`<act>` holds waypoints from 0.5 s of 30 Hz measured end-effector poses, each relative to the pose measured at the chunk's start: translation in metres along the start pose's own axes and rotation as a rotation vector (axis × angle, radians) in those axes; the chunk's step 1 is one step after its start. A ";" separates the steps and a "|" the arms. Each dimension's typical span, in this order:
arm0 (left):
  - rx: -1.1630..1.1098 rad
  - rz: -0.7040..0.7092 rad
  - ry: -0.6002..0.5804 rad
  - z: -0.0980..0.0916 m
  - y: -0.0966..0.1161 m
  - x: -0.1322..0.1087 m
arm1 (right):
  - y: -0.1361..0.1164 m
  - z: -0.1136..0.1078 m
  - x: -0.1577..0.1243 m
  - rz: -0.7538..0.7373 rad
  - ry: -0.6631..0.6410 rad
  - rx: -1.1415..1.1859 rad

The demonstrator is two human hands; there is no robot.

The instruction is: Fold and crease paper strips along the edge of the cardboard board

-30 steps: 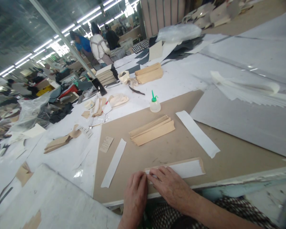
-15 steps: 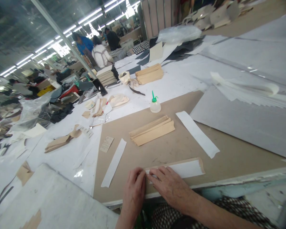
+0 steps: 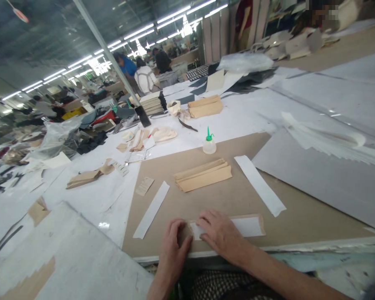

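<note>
A tan strip with a white strip [image 3: 248, 226] laid on it lies along the near edge of a brown board [image 3: 162, 166]. At the strip's left end is my left hand [image 3: 174, 246], fingers curved, thumb and fingertips apart, touching the end or just beside it. My right hand [image 3: 218, 231] rests over the left part of the strip, fingers on the white face and thumb near its lower edge, covering that part. Beyond the hands sits a stack of tan strips [image 3: 204, 177]. Single white strips lie left [image 3: 151, 210] and right [image 3: 260, 185].
A squeeze bottle with a green spout [image 3: 209, 141] stands at the board's far edge, and a small printed card [image 3: 144, 186] lies at left. Grey sheets [image 3: 325, 175] overlap the board's right side. A phone [image 3: 143, 116] leans by a pole. Several people work farther back.
My left thumb and fingers have parted at the strip's end. The right hand has shifted slightly on the strip, its fingers more bunched. The camera view has turned to the left.
</note>
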State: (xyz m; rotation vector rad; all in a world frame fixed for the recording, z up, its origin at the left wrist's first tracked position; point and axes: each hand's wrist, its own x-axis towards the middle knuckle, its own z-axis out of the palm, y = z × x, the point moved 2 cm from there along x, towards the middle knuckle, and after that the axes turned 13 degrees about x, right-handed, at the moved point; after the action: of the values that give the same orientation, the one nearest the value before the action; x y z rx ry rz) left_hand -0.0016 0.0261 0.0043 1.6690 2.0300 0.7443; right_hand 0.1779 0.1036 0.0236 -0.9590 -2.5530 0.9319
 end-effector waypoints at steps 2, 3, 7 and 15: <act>-0.019 -0.015 -0.011 0.001 0.000 -0.001 | 0.000 -0.007 0.009 0.050 -0.028 -0.019; -0.028 -0.029 -0.016 0.000 0.000 0.000 | 0.000 -0.010 0.013 0.058 -0.051 -0.023; -0.070 -0.090 -0.059 -0.002 -0.001 0.005 | 0.001 -0.014 0.026 0.035 -0.149 -0.002; -0.295 -0.116 -0.285 0.000 0.008 0.014 | -0.003 -0.018 0.028 0.060 -0.204 0.092</act>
State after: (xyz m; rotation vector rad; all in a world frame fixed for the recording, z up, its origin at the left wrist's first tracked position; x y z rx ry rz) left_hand 0.0013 0.0410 0.0100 1.3897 1.7107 0.6837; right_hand 0.1634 0.1293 0.0401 -0.9632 -2.6316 1.2103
